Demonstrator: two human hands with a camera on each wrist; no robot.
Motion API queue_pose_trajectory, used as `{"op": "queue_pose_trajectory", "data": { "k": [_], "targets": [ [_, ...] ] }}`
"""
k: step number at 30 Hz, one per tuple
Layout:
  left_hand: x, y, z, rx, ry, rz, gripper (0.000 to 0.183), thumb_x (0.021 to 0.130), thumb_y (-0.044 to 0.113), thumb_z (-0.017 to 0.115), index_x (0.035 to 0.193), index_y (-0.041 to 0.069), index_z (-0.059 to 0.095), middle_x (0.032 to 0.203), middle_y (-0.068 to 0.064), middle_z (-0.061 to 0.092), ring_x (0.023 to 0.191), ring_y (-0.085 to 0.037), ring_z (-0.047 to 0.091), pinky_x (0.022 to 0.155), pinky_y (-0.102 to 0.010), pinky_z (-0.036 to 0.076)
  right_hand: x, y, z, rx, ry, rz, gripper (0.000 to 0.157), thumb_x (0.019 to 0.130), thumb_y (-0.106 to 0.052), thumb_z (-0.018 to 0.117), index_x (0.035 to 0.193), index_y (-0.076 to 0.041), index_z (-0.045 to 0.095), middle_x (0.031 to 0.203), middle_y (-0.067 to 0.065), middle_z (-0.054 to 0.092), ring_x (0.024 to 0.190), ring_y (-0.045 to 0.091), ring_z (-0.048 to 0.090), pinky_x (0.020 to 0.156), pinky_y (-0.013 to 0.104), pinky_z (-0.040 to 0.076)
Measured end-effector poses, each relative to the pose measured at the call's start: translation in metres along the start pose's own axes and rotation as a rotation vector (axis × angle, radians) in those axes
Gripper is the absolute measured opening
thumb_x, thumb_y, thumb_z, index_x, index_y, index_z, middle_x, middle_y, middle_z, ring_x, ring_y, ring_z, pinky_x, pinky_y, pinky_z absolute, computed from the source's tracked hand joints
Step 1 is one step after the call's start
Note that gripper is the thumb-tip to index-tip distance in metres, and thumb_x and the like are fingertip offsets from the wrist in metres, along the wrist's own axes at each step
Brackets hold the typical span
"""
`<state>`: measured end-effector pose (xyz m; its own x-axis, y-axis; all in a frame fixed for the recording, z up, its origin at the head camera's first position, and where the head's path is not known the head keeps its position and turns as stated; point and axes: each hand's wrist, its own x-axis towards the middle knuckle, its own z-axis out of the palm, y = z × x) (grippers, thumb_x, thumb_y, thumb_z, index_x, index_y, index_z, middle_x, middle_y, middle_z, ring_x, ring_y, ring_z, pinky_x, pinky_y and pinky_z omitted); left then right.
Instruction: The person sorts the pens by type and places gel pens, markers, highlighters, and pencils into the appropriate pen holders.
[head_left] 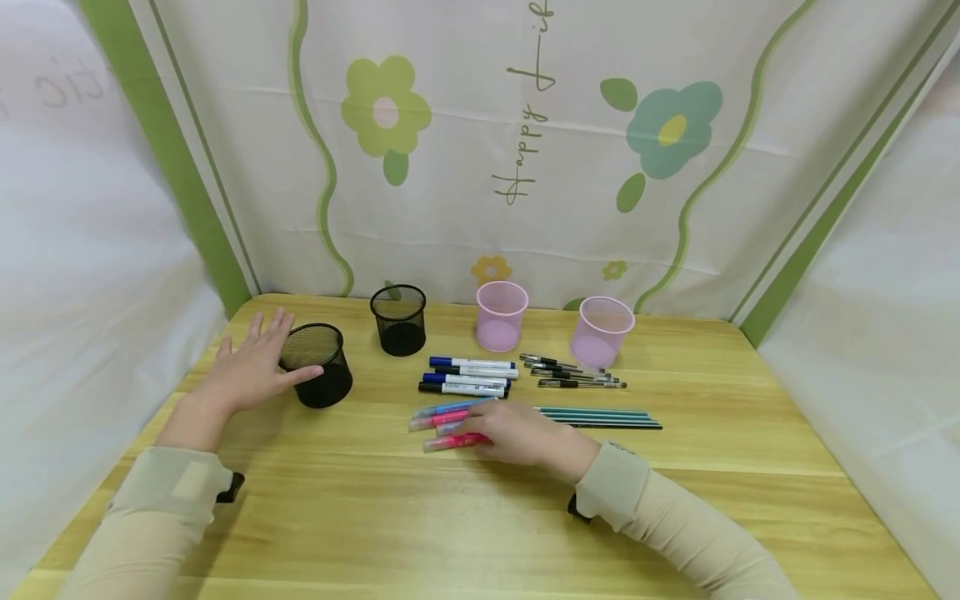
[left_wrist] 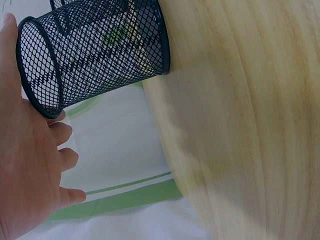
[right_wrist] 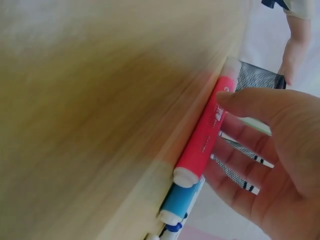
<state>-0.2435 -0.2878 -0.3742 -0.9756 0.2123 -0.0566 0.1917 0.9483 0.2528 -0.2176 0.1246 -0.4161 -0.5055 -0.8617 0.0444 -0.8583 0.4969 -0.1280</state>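
At the left, my left hand [head_left: 251,371] rests against the rim of a black mesh pen cup [head_left: 326,385], its fingers straight and spread. The left wrist view shows the mesh cup [left_wrist: 100,50] beside the palm. My right hand [head_left: 517,433] is low over a row of pink and blue markers [head_left: 438,422]. In the right wrist view, the thumb presses the near pink marker [right_wrist: 205,132] and the fingers reach behind it, pinching it. That marker still lies at the table surface, with a blue marker [right_wrist: 179,201] beside it.
Behind stand another black mesh cup [head_left: 400,333] and two pink mesh cups, one in the middle [head_left: 499,329] and one farther right [head_left: 598,342]. Whiteboard markers [head_left: 472,379], black gel pens [head_left: 573,375] and teal pencils [head_left: 607,417] lie on the wooden table [head_left: 420,525].
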Motion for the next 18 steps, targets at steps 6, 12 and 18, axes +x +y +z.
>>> {"op": "queue_pose_trajectory", "data": {
  "k": [6, 12, 18],
  "targets": [
    [0.0000, 0.0010, -0.0010, -0.004, -0.008, 0.000, 0.112, 0.097, 0.070, 0.051, 0.162, -0.003, -0.005, 0.167, -0.025, -0.012, 0.149, -0.051, -0.015, 0.106, -0.081, -0.008, 0.0018, -0.0038, -0.0027, -0.021, -0.035, 0.030, 0.037, 0.093, -0.019, 0.079, 0.129, -0.021, 0.073, 0.118, 0.000, 0.071, 0.104, 0.015, 0.067, 0.088, 0.032, 0.056],
    [0.0008, -0.0008, 0.0008, -0.008, -0.001, 0.004, 0.112, 0.097, 0.070, 0.051, 0.162, -0.003, -0.004, 0.167, -0.024, -0.012, 0.149, -0.051, -0.015, 0.105, -0.081, -0.008, 0.0030, -0.0042, -0.0031, 0.001, -0.063, 0.070, 0.037, 0.094, -0.018, 0.077, 0.130, -0.023, 0.072, 0.123, -0.001, 0.070, 0.108, 0.016, 0.066, 0.089, 0.034, 0.057],
    [0.0000, -0.0008, 0.0010, -0.019, 0.004, 0.007, 0.112, 0.097, 0.069, 0.052, 0.162, -0.002, -0.004, 0.167, -0.024, -0.011, 0.149, -0.051, -0.015, 0.105, -0.081, -0.009, 0.0035, -0.0052, -0.0063, -0.016, -0.088, 0.061, 0.045, 0.093, -0.016, 0.078, 0.136, -0.026, 0.069, 0.131, -0.002, 0.069, 0.111, 0.018, 0.067, 0.086, 0.035, 0.058]
  ]
}}
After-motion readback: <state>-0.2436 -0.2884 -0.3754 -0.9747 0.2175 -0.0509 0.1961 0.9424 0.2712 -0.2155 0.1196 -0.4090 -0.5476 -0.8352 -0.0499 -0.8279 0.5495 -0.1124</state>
